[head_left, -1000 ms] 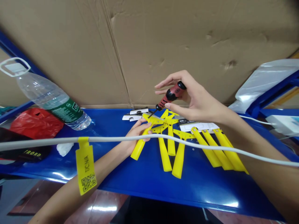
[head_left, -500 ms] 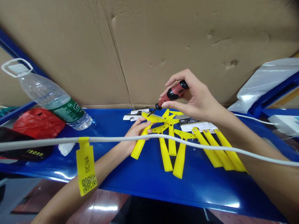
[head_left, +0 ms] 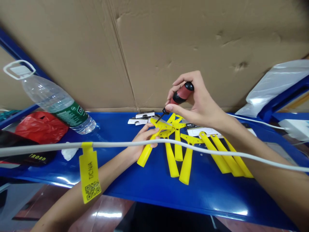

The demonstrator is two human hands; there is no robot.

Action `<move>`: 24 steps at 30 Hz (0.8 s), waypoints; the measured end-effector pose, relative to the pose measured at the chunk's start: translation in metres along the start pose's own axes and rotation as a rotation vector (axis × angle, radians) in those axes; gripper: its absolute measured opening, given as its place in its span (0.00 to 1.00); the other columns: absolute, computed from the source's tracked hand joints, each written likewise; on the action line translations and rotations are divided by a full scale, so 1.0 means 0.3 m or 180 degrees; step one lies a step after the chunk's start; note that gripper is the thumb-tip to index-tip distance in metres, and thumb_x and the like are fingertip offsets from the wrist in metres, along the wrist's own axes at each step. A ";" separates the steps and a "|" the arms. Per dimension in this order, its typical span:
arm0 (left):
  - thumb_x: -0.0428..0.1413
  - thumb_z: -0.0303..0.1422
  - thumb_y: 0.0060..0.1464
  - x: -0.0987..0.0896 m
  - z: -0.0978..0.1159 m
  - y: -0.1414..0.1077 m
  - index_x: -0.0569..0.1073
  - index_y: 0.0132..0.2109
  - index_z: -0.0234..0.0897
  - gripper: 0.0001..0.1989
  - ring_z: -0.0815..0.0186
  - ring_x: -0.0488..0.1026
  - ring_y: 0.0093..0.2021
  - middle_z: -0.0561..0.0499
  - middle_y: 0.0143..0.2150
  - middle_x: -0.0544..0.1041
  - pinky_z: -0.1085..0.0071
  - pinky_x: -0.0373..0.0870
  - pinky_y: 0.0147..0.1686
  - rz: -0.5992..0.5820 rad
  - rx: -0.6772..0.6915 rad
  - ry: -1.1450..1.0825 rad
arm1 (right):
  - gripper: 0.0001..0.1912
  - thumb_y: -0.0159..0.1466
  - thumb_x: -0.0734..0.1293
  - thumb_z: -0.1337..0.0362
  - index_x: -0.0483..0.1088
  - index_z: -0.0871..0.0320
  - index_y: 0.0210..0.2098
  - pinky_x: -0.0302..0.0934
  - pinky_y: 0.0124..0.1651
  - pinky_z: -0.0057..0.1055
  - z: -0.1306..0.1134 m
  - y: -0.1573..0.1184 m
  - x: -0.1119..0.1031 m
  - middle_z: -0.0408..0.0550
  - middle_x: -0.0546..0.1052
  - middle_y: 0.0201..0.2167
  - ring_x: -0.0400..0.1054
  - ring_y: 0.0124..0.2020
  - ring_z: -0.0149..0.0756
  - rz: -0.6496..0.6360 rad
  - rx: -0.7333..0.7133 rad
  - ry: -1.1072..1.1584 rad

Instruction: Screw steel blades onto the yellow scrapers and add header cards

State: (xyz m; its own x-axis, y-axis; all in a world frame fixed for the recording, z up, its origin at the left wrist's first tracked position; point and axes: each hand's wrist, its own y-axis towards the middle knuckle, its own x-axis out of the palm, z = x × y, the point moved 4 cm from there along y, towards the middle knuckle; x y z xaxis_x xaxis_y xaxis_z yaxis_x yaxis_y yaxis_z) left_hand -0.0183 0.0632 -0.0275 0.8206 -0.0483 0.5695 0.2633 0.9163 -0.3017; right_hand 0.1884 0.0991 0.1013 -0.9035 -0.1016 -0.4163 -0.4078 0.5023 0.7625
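Note:
My left hand [head_left: 138,143] is closed around the handle of a yellow T-shaped scraper [head_left: 145,155], its wide head tilted up toward the right. In my right hand [head_left: 204,104] is a red and black screwdriver [head_left: 182,94], gripped by its handle and slanting down to the left. The screwdriver's tip meets the head of the held scraper; the exact contact spot is too small to make out. Just right of my left hand, several more yellow scrapers [head_left: 186,162] lie on the blue table [head_left: 154,190]. Yellow handles [head_left: 218,158] lie side by side under my right forearm, which partly hides them.
White and black packs [head_left: 138,121] lie behind my left hand, another pack [head_left: 193,130] by my right wrist. A water bottle [head_left: 60,103] and a red bag [head_left: 41,127] stand left. A white cable [head_left: 120,144] with a yellow tag [head_left: 89,174] crosses the view. Cardboard [head_left: 154,48] rises behind.
The held scraper and my left hand have shifted slightly right. The screwdriver is a little steeper, and the fingers of my right hand have turned on its handle.

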 end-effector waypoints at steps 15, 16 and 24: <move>0.76 0.25 0.52 0.006 0.015 -0.007 0.69 0.50 0.41 0.27 0.74 0.75 0.26 0.49 0.47 0.82 0.80 0.65 0.19 -0.0114 0.0066 -0.0013 | 0.33 0.69 0.79 0.59 0.62 0.42 0.66 0.81 0.61 0.53 -0.005 0.000 0.012 0.48 0.78 0.60 0.80 0.60 0.50 -0.0177 -0.0413 0.0118; 0.76 0.25 0.52 0.005 0.020 -0.007 0.68 0.49 0.41 0.27 0.74 0.75 0.25 0.48 0.47 0.82 0.80 0.65 0.19 -0.0103 0.0085 -0.0007 | 0.33 0.70 0.78 0.60 0.61 0.42 0.67 0.80 0.64 0.54 -0.006 0.000 0.014 0.50 0.77 0.63 0.78 0.64 0.51 -0.0235 -0.0362 0.0259; 0.76 0.26 0.52 0.013 0.000 -0.011 0.69 0.47 0.41 0.25 0.73 0.75 0.25 0.50 0.45 0.82 0.80 0.64 0.18 -0.0134 0.0071 -0.0002 | 0.36 0.63 0.85 0.51 0.68 0.42 0.65 0.83 0.49 0.47 0.012 -0.010 -0.009 0.46 0.82 0.54 0.83 0.51 0.50 0.0211 -0.0223 -0.0369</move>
State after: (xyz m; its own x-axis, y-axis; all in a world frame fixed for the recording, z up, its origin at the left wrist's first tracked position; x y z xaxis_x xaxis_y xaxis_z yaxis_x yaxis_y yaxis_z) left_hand -0.0160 0.0599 -0.0242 0.8088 -0.0866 0.5817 0.2861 0.9221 -0.2604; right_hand 0.1924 0.1010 0.0983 -0.9092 0.0316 -0.4151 -0.3596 0.4431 0.8212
